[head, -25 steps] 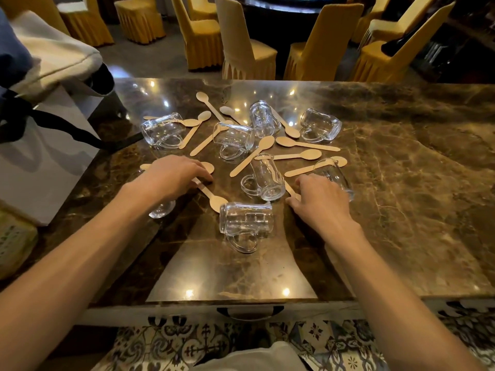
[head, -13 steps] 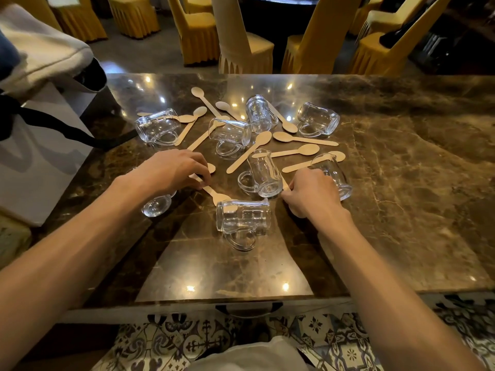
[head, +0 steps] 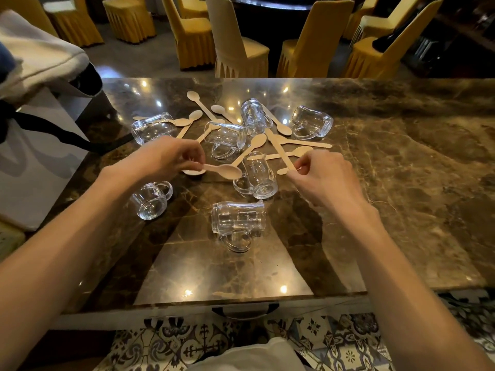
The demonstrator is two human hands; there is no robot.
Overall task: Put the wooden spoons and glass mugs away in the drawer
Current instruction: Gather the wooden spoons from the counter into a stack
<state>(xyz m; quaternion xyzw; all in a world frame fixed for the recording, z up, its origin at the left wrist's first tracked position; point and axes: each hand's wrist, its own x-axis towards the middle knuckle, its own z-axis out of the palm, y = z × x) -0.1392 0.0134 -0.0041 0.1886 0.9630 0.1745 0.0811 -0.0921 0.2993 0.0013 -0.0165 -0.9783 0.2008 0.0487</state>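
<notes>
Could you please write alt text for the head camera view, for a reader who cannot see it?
A person's left hand pinches a wooden spoon and the right hand a second spoon above a brown marble table. Glass mugs and more spoons lie scattered across it; the drawer under its near edge is shut. Yellow-covered chairs stand beyond.

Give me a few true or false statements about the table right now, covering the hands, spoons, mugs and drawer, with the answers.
1. Each hand holds a wooden spoon. True: the left hand grips the left spoon, and the right hand pinches the right spoon.
2. The drawer is pulled open. False: the drawer is closed under the table edge.
3. The nearest mug stands upright. False: the nearest mug lies on its side.
4. Yellow chairs stand beyond the table. True.
</notes>
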